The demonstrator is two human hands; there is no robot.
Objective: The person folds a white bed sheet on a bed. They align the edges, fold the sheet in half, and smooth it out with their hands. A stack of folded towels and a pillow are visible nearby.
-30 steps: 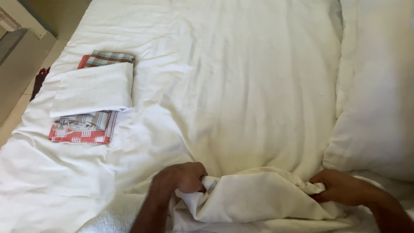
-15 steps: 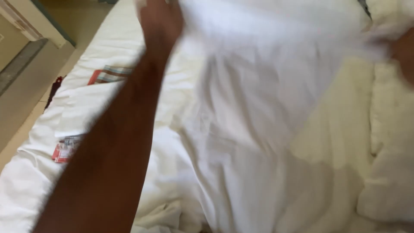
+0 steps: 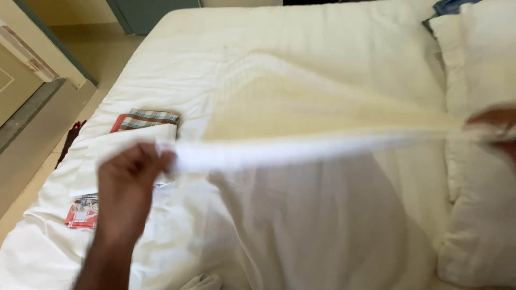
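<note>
A white cloth (image 3: 301,113) is stretched out flat in the air above the bed, seen nearly edge-on. My left hand (image 3: 129,185) pinches its near left corner, fingers closed on the fabric. At the right edge my right hand (image 3: 497,126), blurred, grips the opposite corner beside the pillows. The cloth's far part floats over the white bed sheet (image 3: 322,215) and hides part of it.
A folded white cloth (image 3: 121,147) lies on the bed's left side over a checked cloth (image 3: 148,118) and a red printed one (image 3: 83,212). White pillows (image 3: 484,225) lie along the right. The floor (image 3: 48,161) and a door frame are at left.
Both hands lifted the white cloth from a bunched heap near me, flung it upward, and now hold it spread wide and taut above the bed.
</note>
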